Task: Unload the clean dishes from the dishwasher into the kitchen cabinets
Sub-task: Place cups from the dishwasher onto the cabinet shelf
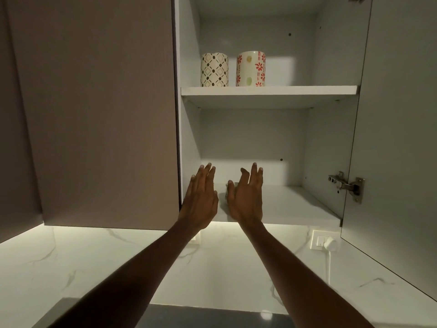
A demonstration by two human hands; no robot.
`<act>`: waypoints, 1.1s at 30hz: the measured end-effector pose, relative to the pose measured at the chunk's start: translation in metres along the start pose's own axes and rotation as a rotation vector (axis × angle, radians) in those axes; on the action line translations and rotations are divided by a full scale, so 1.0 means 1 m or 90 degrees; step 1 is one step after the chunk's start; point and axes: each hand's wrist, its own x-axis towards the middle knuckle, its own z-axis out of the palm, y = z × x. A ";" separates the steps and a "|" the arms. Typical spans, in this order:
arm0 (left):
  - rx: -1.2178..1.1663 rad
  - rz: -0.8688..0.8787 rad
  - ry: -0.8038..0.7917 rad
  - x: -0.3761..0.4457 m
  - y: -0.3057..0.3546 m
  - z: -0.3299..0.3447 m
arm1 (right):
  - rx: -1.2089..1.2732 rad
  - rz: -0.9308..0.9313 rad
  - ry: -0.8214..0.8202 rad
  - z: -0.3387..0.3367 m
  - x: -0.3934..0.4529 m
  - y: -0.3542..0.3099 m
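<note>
Overhead, the person is reaching both bare arms up into an open wall cabinet [189, 143]. The left hand [201, 200] is hovering at the front edge of the lower shelf [295, 207], fingers straight and spread loosely, holding nothing. The right hand [246, 197] is standing just beside it at its 3 o'clock, fingers also straight and pointing upward, palm turned away, gripping nothing.

Between the two hands, a small pale cup-like dish [229, 185] is sitting on the lower shelf, mostly hidden behind the right hand; only its rim and a bit of its side are showing, so I cannot tell exactly what it is. The right thumb is lying very close to it, though whether it is touching I cannot tell.

At 12 o'clock from the hands, on the upper shelf [307, 91], two mugs are standing upright close together: a mug with a dark diamond pattern [214, 70] and, at its 3 o'clock, a mug with red flowers [251, 69]. Both are sitting toward the left end of that shelf.

At 3 o'clock the cabinet door [397, 138] is hanging open, its metal hinge [347, 185] showing on the inner side. At 9 o'clock a closed brown door [94, 102] is covering the neighbouring cabinet. Below, at 5 o'clock, a white wall socket [321, 240] with a plug in it is sitting on the marble-look backsplash [94, 256], lit by a strip under the cabinet.
</note>
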 end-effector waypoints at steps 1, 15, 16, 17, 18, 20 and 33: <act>0.012 -0.012 0.003 -0.001 0.000 0.001 | -0.030 -0.011 0.011 0.000 0.000 0.001; 0.063 -0.034 -0.051 -0.061 0.015 -0.001 | -0.245 -0.209 0.032 -0.038 -0.028 0.059; 0.080 -0.035 -0.063 -0.071 0.020 -0.003 | -0.247 -0.211 0.024 -0.044 -0.038 0.061; 0.093 -0.030 -0.069 -0.080 0.024 -0.006 | -0.244 -0.213 0.019 -0.051 -0.047 0.063; 0.100 -0.019 -0.067 -0.088 0.029 -0.010 | -0.241 -0.214 0.018 -0.058 -0.056 0.064; 0.101 -0.005 -0.051 -0.102 0.039 -0.019 | -0.245 -0.205 0.018 -0.074 -0.074 0.064; 0.037 -0.011 -0.074 -0.282 0.138 -0.069 | -0.345 -0.102 -0.150 -0.221 -0.286 0.076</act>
